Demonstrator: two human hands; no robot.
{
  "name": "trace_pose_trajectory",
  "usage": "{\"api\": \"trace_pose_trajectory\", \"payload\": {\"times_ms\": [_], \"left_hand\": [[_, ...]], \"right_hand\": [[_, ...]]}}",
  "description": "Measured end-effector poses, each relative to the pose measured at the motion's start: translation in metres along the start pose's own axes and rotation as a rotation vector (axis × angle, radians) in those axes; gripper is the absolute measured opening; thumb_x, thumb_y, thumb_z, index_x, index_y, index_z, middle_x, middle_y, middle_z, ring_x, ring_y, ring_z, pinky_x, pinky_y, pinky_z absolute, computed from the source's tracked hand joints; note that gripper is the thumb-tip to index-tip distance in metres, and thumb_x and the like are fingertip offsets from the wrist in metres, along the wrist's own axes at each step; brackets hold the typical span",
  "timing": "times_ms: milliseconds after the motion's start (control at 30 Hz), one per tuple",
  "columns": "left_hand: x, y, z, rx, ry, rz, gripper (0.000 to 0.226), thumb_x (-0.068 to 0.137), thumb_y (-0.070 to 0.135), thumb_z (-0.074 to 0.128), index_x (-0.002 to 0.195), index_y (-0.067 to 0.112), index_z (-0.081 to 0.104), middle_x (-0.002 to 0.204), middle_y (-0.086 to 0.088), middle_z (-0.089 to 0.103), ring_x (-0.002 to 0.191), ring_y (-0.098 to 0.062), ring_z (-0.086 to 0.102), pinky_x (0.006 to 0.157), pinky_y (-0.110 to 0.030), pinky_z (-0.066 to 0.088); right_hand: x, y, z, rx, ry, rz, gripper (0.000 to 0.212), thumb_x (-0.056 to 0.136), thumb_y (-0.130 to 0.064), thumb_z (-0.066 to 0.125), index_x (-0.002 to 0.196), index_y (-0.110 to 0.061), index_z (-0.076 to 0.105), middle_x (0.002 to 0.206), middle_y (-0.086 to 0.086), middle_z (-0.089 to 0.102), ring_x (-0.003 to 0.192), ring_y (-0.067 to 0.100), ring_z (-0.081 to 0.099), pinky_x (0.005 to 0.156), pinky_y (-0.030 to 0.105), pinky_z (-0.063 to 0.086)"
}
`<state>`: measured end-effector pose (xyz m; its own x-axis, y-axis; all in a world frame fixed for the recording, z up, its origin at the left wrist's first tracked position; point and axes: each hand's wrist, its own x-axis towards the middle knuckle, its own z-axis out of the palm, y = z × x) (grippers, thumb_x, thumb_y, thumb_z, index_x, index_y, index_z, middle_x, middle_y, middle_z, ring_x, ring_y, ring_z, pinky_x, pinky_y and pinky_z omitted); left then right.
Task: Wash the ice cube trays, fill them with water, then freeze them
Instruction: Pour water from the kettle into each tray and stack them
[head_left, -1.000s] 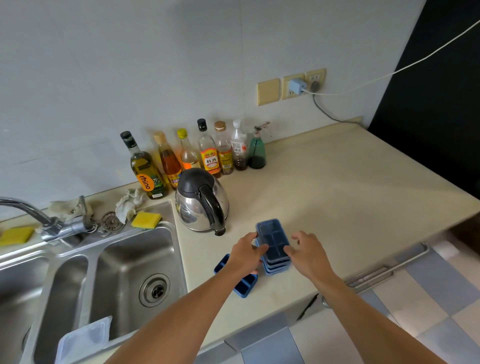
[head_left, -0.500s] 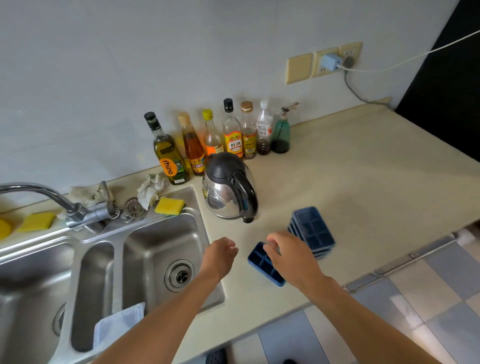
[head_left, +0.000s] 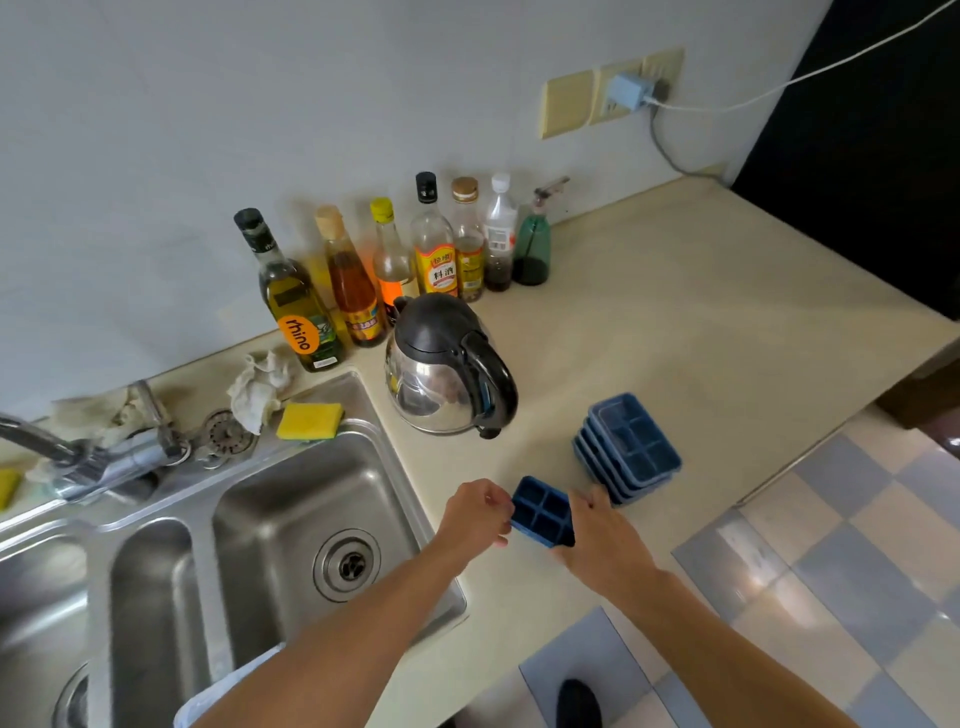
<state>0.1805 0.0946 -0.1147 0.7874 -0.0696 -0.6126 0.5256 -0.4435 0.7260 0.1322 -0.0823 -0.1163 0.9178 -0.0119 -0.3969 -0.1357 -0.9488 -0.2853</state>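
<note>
Beige counter (head_left: 675, 338); left hand (head_left: 475, 514), right hand (head_left: 605, 540) curled round one blue tray (head_left: 543, 512)

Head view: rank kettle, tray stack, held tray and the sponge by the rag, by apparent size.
1. kettle
2. tray stack
3. held tray and sponge: look alike, and the right hand covers part of the tray, so unranked.

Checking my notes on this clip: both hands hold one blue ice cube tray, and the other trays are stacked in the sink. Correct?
One slip: the stack of trays stands on the counter, right of the sink, not in it. The left hand and right hand do hold the single tray, as the head view shows.
</note>
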Motion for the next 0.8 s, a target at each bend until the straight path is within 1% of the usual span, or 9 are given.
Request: {"api": "trace_pose_trajectory", "payload": {"times_ms": [100,200,367,433,533,600,700,800], "left_hand": [[0.001,0.001,0.001,-0.043,0.006,-0.049,0.011,0.093,0.002,0.060,0.102,0.003,0.066,0.088,-0.015,0.072,0.069,-0.022,0.069,0.063,-0.028,0.060],[-0.001,0.001,0.003,-0.043,0.035,-0.048,0.009,0.092,0.001,0.060,0.098,0.006,0.065,0.084,-0.014,0.072,0.063,-0.020,0.068,0.056,-0.023,0.055],[-0.008,0.002,0.003,-0.029,0.058,-0.035,0.011,0.089,-0.001,0.060,0.089,0.009,0.064,0.076,-0.013,0.071,0.057,-0.019,0.066,0.060,-0.025,0.058],[-0.012,0.003,0.003,-0.030,0.072,-0.033,0.011,0.090,-0.002,0.059,0.088,0.008,0.064,0.076,-0.014,0.071,0.056,-0.019,0.066,0.060,-0.025,0.058],[-0.017,0.005,0.004,-0.024,0.100,-0.032,0.011,0.091,-0.002,0.059,0.090,0.007,0.064,0.077,-0.015,0.072,0.054,-0.017,0.065,0.049,-0.018,0.052],[-0.019,0.006,0.006,-0.016,0.118,-0.029,0.011,0.091,-0.002,0.059,0.091,0.007,0.065,0.078,-0.015,0.073,0.055,-0.017,0.066,0.047,-0.015,0.048],[-0.017,0.008,0.006,-0.019,0.129,-0.030,0.008,0.090,0.001,0.062,0.093,0.008,0.065,0.077,-0.013,0.075,0.057,-0.017,0.071,0.051,-0.018,0.053],[-0.014,0.010,0.000,-0.070,0.149,-0.041,0.002,0.092,0.012,0.066,0.093,0.012,0.064,0.079,-0.010,0.075,0.061,-0.020,0.074,0.055,-0.025,0.060]], "right_hand": [[-0.002,0.000,-0.001,0.032,0.030,-0.007,0.059,0.087,-0.037,0.072,0.135,-0.017,0.043,0.128,0.006,0.041,0.105,0.024,0.062,0.088,0.032,0.054],[-0.002,0.000,-0.002,0.060,0.021,-0.012,0.058,0.086,-0.037,0.073,0.134,-0.018,0.045,0.127,0.005,0.046,0.107,0.023,0.061,0.088,0.031,0.054],[-0.003,0.003,-0.004,0.072,0.007,-0.025,0.057,0.087,-0.032,0.070,0.135,-0.020,0.043,0.127,0.004,0.050,0.108,0.022,0.060,0.090,0.031,0.053],[-0.003,0.003,-0.005,0.067,0.020,-0.038,0.057,0.087,-0.032,0.070,0.136,-0.021,0.043,0.128,0.003,0.047,0.107,0.022,0.061,0.089,0.031,0.054],[-0.003,0.003,-0.007,0.032,0.030,-0.056,0.056,0.087,-0.034,0.071,0.134,-0.022,0.043,0.125,0.002,0.039,0.101,0.021,0.061,0.082,0.028,0.053],[-0.003,0.003,-0.008,0.026,0.021,-0.065,0.055,0.088,-0.034,0.070,0.134,-0.021,0.043,0.125,0.001,0.039,0.100,0.020,0.060,0.080,0.028,0.053],[-0.003,0.002,-0.012,0.018,0.035,-0.086,0.054,0.089,-0.035,0.068,0.135,-0.020,0.041,0.124,0.001,0.040,0.101,0.019,0.059,0.078,0.029,0.053],[-0.004,-0.005,-0.020,0.001,0.079,-0.119,0.054,0.089,-0.037,0.066,0.132,-0.021,0.037,0.121,0.000,0.044,0.095,0.019,0.060,0.072,0.027,0.049]]}}
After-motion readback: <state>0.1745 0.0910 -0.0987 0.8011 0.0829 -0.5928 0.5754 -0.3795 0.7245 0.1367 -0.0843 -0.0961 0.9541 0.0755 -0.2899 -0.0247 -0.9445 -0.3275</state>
